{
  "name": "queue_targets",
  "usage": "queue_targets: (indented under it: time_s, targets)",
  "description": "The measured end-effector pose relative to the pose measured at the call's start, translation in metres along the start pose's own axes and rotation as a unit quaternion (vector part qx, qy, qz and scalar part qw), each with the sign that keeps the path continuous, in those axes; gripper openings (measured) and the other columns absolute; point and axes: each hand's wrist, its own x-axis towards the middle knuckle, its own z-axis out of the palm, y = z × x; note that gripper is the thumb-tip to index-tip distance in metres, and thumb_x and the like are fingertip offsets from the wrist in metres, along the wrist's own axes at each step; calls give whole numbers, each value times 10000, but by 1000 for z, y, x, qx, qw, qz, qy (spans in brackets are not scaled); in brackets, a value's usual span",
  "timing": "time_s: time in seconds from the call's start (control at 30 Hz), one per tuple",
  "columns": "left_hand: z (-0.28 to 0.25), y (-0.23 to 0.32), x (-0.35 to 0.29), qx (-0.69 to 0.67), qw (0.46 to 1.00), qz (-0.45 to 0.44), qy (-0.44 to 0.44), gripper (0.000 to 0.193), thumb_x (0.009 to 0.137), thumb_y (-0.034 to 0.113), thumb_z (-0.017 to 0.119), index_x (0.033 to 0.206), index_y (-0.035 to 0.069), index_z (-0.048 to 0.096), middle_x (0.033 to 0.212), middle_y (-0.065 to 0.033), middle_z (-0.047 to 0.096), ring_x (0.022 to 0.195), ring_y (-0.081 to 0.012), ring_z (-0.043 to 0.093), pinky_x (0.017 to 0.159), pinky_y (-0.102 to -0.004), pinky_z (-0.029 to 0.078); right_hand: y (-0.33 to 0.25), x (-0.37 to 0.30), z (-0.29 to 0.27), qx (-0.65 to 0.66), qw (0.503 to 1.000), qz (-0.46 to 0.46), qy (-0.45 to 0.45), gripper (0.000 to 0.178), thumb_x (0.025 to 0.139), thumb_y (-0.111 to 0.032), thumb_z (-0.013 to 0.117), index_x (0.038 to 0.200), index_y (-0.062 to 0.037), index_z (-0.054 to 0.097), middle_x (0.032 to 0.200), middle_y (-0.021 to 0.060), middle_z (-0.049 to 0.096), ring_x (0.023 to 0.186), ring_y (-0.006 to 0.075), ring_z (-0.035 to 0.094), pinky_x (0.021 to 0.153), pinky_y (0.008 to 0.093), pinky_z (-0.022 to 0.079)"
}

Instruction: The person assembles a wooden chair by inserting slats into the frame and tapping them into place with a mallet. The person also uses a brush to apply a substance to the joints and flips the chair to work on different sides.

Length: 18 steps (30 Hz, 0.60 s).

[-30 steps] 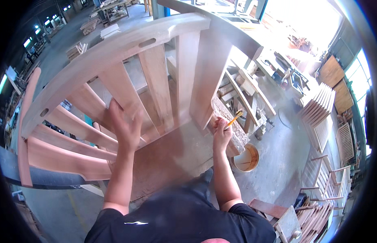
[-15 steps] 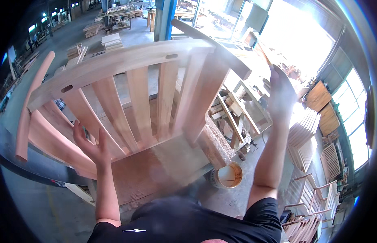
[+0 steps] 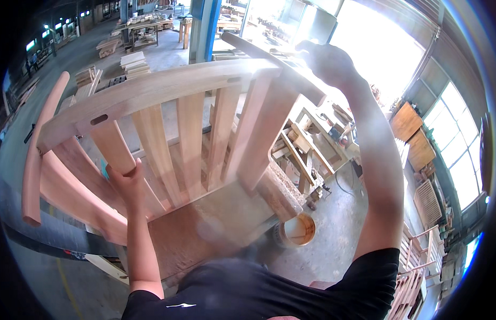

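Note:
A pale wooden frame point(image 3: 168, 88) with a curved top rail and several upright slats stands before me, like a chair or bench back. My left hand point(image 3: 126, 178) is wrapped round one slat point(image 3: 113, 146) toward the left of the frame. A small teal patch point(image 3: 104, 168) shows beside its fingers; I cannot tell what it is. My right hand point(image 3: 330, 64) is raised beyond the right end of the frame, dark against the glare. Its fingers are curled, and what they hold is hard to make out. A flat wooden panel point(image 3: 200, 218) lies at the foot of the slats.
A bucket point(image 3: 300, 229) with pale contents stands on the floor beside a rough wooden block point(image 3: 282, 192). Scrap wood pieces point(image 3: 306, 146) are piled behind. A blue post point(image 3: 205, 32) rises at the back. Slatted wooden frames point(image 3: 421, 250) stand at the right.
My left hand has closed round the slat, having been open beside it. My right hand has moved up and left, from beside the scrap pile to above the frame's right end.

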Motion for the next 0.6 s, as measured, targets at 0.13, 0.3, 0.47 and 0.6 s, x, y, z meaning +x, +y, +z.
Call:
queue_targets:
  time_s: [0.13, 0.3, 0.47, 0.6]
  targets:
    - [2, 1, -1, 22, 999, 21, 8, 563, 779, 168, 838, 1163, -64, 497, 1060, -200, 595, 942, -315, 637, 836, -420, 528, -1, 12, 2, -15, 999, -49, 11, 221, 962, -180, 526, 1136, -203, 660, 985, 74, 713, 871, 278, 696, 764, 430, 554]
    - [4, -6, -1, 21, 997, 64, 23, 527, 772, 137, 834, 1132, -60, 503, 1030, -187, 598, 901, -301, 633, 817, -407, 517, -10, 21, 0, -36, 997, -59, -26, 222, 970, -229, 530, 1108, -204, 701, 1027, 46, 720, 965, 250, 684, 829, 409, 554]
    - [5, 2, -3, -15, 999, 49, 18, 515, 768, 92, 833, 1122, -69, 495, 1021, -175, 599, 882, -268, 636, 782, -378, 530, 0, 29, -5, -25, 992, -121, -25, 214, 954, -234, 572, 1082, -178, 735, 1053, 33, 725, 988, 241, 679, 871, 391, 547]
    - [7, -5, -2, -10, 998, 59, 35, 532, 776, 104, 829, 1152, -62, 492, 1041, -178, 595, 915, -278, 635, 815, -389, 527, 0, 34, -8, 13, 993, -118, -4, 213, 929, -167, 612, 1094, -156, 748, 1054, 47, 731, 998, 238, 678, 893, 369, 540]
